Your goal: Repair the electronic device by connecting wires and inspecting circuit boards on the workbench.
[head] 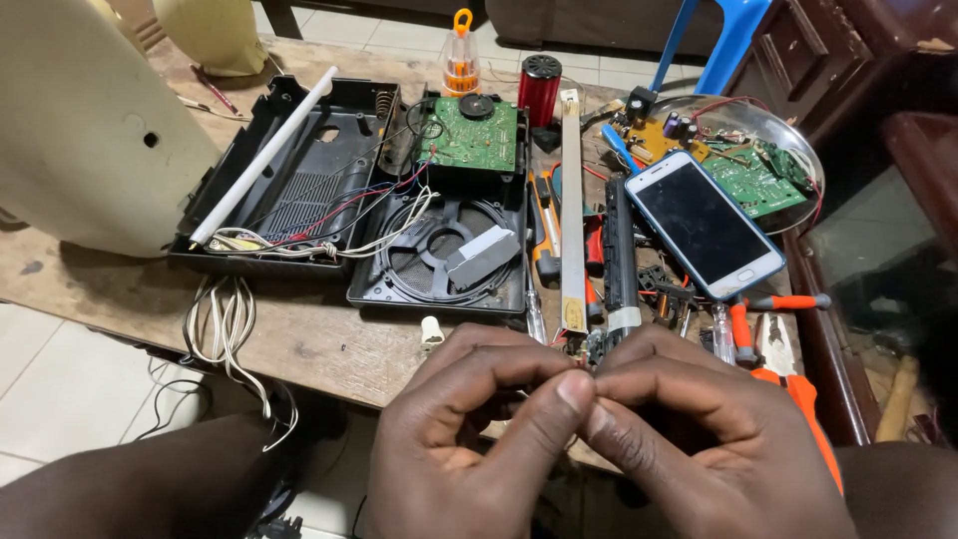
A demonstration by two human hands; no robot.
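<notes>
Head view: on the wooden counter (319, 344) lies an opened black casing (299, 170) with a green circuit board (469, 135). In front, left hand (469, 439) and right hand (699, 439) pinch together on something small, hidden between fingertips. A smartphone (704, 222) lies right.

Head camera looks steeply down, close over the workbench (329, 349); single view.

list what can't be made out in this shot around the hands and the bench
- Head view: whatever the left hand and right hand pinch between them is hidden by the fingertips.
- Head view: the cream casing is cut off by the left and top edges.
- Head view: the parts on the green circuit board are too small to tell.
- Head view: the orange-handled pliers are partly covered by the right hand.
</notes>
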